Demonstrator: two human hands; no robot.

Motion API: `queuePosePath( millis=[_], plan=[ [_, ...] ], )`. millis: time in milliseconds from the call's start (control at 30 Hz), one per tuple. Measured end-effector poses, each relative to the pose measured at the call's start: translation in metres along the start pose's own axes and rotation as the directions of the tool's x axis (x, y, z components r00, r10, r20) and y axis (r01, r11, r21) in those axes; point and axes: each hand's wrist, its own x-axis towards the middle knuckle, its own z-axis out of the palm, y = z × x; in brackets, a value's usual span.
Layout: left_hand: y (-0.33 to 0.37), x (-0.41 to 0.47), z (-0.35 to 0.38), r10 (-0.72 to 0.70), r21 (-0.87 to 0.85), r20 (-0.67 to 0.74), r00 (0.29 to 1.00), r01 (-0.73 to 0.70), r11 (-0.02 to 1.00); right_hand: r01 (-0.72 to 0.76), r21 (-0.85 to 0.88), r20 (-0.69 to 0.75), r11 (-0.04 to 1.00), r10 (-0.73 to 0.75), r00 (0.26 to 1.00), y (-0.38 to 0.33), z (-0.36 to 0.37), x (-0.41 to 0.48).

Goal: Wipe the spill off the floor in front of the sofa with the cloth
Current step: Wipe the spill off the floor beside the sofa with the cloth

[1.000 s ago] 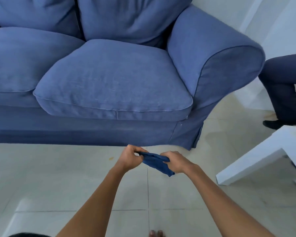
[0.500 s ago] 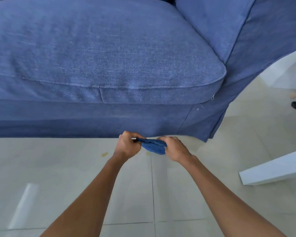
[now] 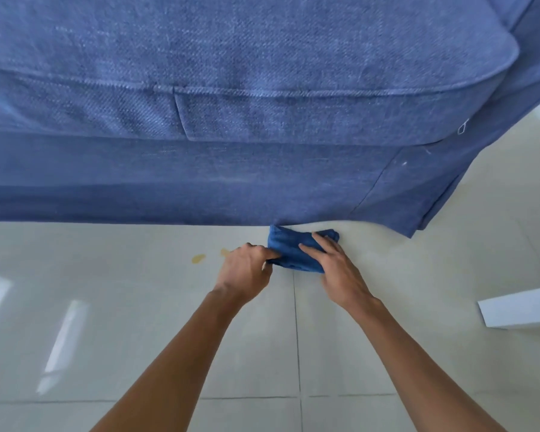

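Hands at the sofa (image 3: 262,120): our left hand (image 3: 245,272) pinches the cloth (image 3: 293,252), right hand (image 3: 334,266) flat atop, spill (image 3: 198,258) just left; loose folds may smear it.

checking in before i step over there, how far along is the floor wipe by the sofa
Done: the folded blue cloth is down near the floor by the sofa skirt. In hand: the left hand pinches its left edge while the right hand lies flat on top. Left: the yellowish spill sits unwiped left of the left hand, with a second spot beside it.
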Motion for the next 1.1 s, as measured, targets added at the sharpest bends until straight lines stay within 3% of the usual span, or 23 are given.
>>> queuePosePath(
  millis=[300,500,567,633,700,933,1100],
  plan=[
    [-0.001,-0.031,0.041,0.301,0.13,0.027,0.953,-0.302,0.944,0.05,-0.116,0.118,0.992,-0.036,0.992,0.025,0.012,-0.033],
    [-0.01,-0.065,0.045,0.318,0.116,0.004,0.948,-0.317,0.941,-0.04,-0.05,0.343,0.998,0.055,0.938,0.019,0.001,-0.037],
    [-0.024,-0.076,0.04,0.278,0.131,-0.019,0.96,-0.273,0.953,-0.125,0.094,0.243,0.988,0.099,0.965,0.005,0.0,-0.032],
    [-0.04,-0.083,0.038,0.193,0.128,-0.069,0.979,-0.184,0.975,-0.126,0.232,-0.017,0.964,0.133,0.991,-0.014,0.009,-0.027],
    [-0.054,-0.09,0.037,0.099,0.131,-0.093,0.991,-0.086,0.988,-0.09,0.202,-0.214,0.975,0.134,0.968,-0.034,0.028,-0.02],
    [-0.086,-0.108,0.051,-0.266,0.068,-0.146,0.953,0.278,0.958,-0.18,-0.052,-0.199,0.982,0.166,0.966,-0.044,0.078,-0.002],
    [-0.108,-0.111,0.054,-0.443,-0.054,-0.205,0.873,0.442,0.896,-0.205,-0.09,-0.214,0.975,0.182,0.96,-0.038,0.083,0.003]
  ],
)
